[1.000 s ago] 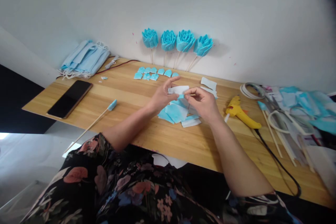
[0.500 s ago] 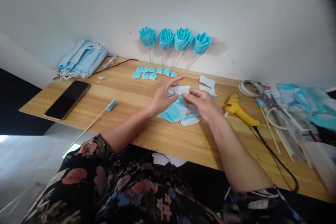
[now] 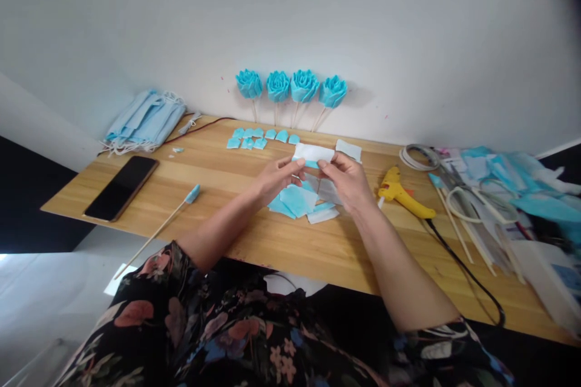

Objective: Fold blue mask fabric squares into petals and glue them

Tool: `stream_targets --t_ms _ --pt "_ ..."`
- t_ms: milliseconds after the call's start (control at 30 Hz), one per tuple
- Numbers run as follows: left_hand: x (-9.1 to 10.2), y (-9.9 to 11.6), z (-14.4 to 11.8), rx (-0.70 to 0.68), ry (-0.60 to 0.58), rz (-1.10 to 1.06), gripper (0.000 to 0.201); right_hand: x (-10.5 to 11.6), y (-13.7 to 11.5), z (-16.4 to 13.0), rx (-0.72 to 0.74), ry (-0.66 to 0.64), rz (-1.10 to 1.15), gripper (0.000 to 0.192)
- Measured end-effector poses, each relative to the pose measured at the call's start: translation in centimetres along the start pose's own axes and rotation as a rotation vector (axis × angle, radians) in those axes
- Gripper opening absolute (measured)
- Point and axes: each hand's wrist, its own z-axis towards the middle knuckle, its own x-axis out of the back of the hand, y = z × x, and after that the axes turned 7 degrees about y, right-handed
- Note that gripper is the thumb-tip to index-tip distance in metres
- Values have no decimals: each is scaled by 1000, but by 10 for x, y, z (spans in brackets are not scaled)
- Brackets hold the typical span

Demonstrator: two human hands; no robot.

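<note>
Between my two hands is a small white fabric piece (image 3: 314,152) with a blue strip along its near edge. My left hand (image 3: 280,176) pinches its left corner with closed fingers. On the right corner, my right hand (image 3: 347,178) is closed in the same way. Below them lies a loose pile of cut blue and white fabric pieces (image 3: 297,199), partly hidden by the hands. Behind my hands, several small blue petal shapes (image 3: 282,136) lie in two rows. Another white piece (image 3: 348,149) rests just beyond my right hand.
Several blue fabric roses (image 3: 278,86) on sticks lean against the wall. Face masks (image 3: 145,120) and a phone (image 3: 121,187) lie left, near a blue-tipped stick (image 3: 158,231). Right are a yellow glue gun (image 3: 402,193), tape (image 3: 420,158), scissors (image 3: 481,205) and blue scraps (image 3: 535,184).
Both hands now pinch the piece by its near corners and hold it spread, with its blue edge showing. My left fingers have come down and closed. The camera view has shifted slightly.
</note>
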Motion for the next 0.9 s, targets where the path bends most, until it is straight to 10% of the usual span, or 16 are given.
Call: stream_targets --t_ms 600,900 --pt "3 -4 3 -22 207 132 30 6 6 1 23 16 -31 51" --pt "4 -3 2 -13 217 111 28 7 5 1 154 -4 -132 29"
